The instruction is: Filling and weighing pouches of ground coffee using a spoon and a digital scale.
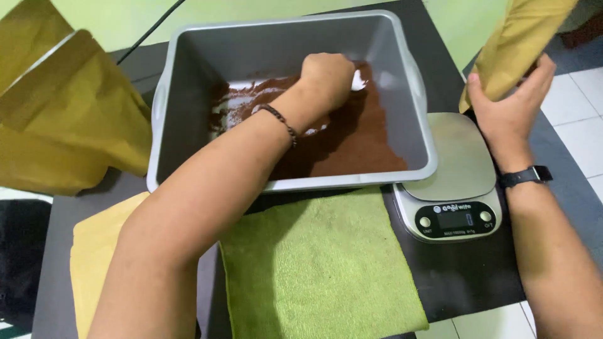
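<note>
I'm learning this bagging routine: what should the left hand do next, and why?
Probably lift the white scoop loaded: the left hand has it pushed into the brown powder in the grey tub, and the right hand holds a yellow pouch above the scale.

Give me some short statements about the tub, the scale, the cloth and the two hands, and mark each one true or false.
1. The left hand is inside the grey tub, in the brown powder. True.
2. The right hand rests on the scale. False: it holds a yellow bag above the scale.
3. A green cloth lies in front of the tub. True.
4. A bag stands on the scale plate. False: nothing stands on the plate.
5. The left wrist wears a dark bead bracelet. True.
</note>
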